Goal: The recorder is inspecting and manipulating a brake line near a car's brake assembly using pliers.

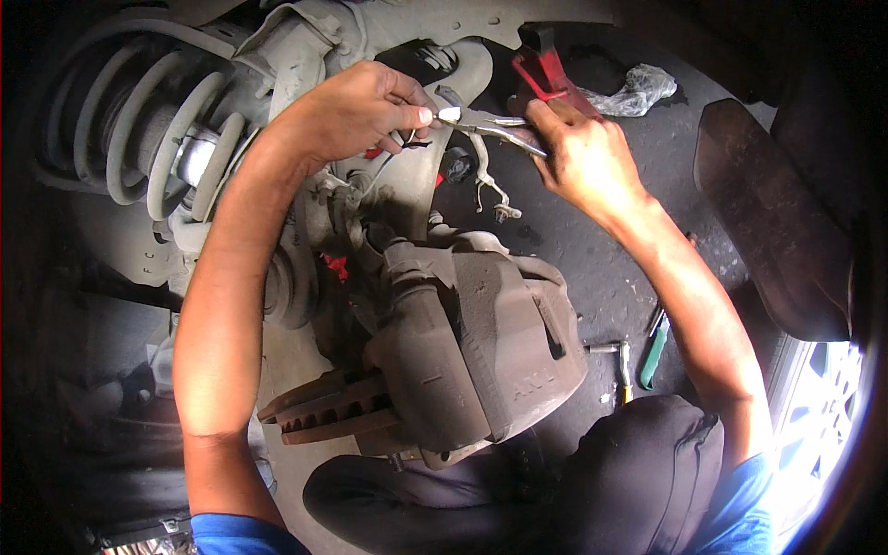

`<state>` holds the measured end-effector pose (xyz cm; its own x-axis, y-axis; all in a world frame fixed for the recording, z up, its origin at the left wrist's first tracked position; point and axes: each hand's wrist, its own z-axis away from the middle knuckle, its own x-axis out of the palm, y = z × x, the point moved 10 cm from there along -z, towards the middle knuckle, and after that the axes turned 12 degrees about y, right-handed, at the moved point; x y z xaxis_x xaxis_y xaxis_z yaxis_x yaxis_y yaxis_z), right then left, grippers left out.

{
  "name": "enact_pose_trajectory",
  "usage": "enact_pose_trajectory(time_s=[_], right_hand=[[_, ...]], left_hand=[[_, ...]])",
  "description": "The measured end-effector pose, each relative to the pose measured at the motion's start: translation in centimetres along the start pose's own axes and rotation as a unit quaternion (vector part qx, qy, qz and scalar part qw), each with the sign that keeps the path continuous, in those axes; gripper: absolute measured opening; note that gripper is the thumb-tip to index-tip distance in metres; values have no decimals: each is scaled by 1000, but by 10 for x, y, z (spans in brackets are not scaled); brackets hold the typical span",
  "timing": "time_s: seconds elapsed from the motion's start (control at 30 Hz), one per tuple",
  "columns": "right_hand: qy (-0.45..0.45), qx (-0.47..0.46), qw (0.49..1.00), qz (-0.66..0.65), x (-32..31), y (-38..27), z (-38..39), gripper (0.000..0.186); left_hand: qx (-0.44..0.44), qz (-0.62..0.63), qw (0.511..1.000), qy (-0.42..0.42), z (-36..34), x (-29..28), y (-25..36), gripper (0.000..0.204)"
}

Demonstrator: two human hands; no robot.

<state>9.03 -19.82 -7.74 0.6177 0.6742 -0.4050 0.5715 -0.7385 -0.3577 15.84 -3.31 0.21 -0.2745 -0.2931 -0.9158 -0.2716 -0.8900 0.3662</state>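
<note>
Blue sleeves [242, 535] frame the left hand [365, 109], pinching a white piece [450, 114], and right hand [592, 159], gripping pliers [514, 137] near crumpled plastic [640, 91].

silver pliers [513, 138], brown caliper [433, 370], blue sleeve [242, 534]

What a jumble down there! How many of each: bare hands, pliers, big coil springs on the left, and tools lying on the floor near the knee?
Bare hands: 2 (left hand, right hand)
Pliers: 1
Big coil spring: 1
Floor tools: 2 (green-handled tool, yellow-handled tool)
Total: 6
</note>
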Motion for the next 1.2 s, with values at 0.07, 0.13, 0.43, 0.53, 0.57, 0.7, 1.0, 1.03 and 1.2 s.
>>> enact_pose_trajectory(time_s=[0.07, 0.13, 0.43, 0.53, 0.57, 0.7, 1.0, 1.03, 1.2], right_hand=[[-13, 10, 1000, -1, -1, 3, -1, 26], [-36, 45, 997, -43, 2, 8, -1, 29], [-38, 16, 999, -11, -4, 6, -2, 41], [-16, 7, 1000, 18, -12, 1, -5, 40], [-16, 7, 1000, 18, -12, 1, -6, 40], [32, -28, 998, 37, -19, -5, -9, 40], [50, -42, 997, 47, -21, -8, -10, 35], [53, -46, 996, 48, -21, -9, -9, 34], [50, -47, 996, 50, -20, -9, -9, 32]], left_hand=[[3, 5, 1000, -1, -1, 0, 1, 27], [5, 9, 1000, -3, -2, 1, 0, 27], [21, 31, 999, 19, -1, -1, 1, 24], [17, 36, 999, 22, 0, -1, 1, 23], [17, 36, 999, 23, -1, -1, 1, 23], [-16, 24, 999, -15, 0, 2, -2, 33], [-6, 1, 1000, -8, 2, 0, 3, 38], [-6, 1, 1000, -8, 2, 1, 3, 38], [-9, 6, 1000, -4, 1, 1, 1, 35]])
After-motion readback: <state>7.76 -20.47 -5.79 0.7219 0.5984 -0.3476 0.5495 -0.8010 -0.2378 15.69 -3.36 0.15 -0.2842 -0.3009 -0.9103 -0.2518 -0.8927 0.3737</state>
